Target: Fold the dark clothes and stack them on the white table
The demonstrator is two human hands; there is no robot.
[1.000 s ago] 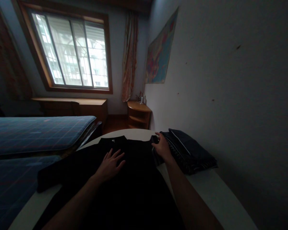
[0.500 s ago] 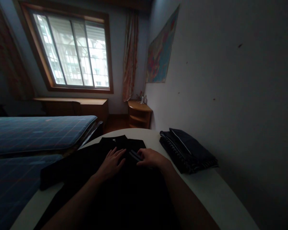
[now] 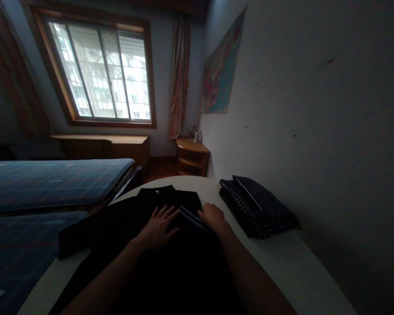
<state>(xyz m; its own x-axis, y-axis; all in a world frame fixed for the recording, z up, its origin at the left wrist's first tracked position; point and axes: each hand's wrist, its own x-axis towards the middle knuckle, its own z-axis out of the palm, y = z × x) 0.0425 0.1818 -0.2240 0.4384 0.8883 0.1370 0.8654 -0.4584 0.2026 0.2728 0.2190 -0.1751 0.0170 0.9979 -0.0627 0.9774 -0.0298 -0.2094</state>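
A black shirt [image 3: 118, 221] is spread over the pale table, its collar at the far edge and one sleeve reaching out to the left. Its other sleeve appears folded inward, with grey stripes [image 3: 193, 217] showing across the chest. My left hand [image 3: 160, 225] lies flat on the shirt with fingers spread, just left of the stripes. At the shirt's right edge, my right hand [image 3: 212, 215] has its fingers curled closed on the fabric by the striped part. The dark cloth hides exact fold lines.
A folded stack of dark clothes [image 3: 259, 208] sits on the right of the round table [image 3: 302, 262], near the white wall. To the left are beds with blue plaid mattresses [image 3: 52, 179]. A wooden corner shelf [image 3: 193, 146] and desk [image 3: 128, 139] stand beyond.
My right hand has moved right along the striped part toward the shirt's edge, leaving more of the stripes visible. My left hand stays flat on the shirt, shifted slightly right.
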